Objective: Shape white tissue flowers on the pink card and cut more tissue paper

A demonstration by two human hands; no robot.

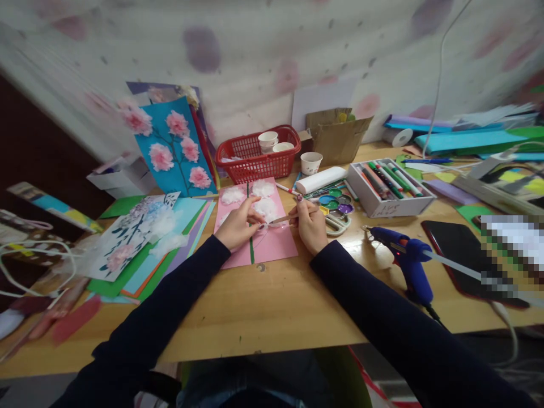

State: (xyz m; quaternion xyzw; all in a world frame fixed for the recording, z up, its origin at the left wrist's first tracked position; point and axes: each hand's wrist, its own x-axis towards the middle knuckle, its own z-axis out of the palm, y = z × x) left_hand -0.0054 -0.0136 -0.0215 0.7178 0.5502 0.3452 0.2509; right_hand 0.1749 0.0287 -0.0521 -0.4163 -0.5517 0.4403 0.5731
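Note:
A pink card lies flat on the table, with a green stem strip down its middle and several white cotton tufts on it. Over the card, my left hand is closed, its thumb and fingertips together beside a small white tuft; what they pinch is hard to make out. My right hand, at the card's right edge, grips a slim brown tool like a brush. Its pointed tip reaches to the left fingertips. A thin curved line shows on the card below them.
A paint palette, a box of markers, a blue glue gun and a phone are on the right. Behind stand a red basket and paper cup. Flower pictures and coloured paper are left.

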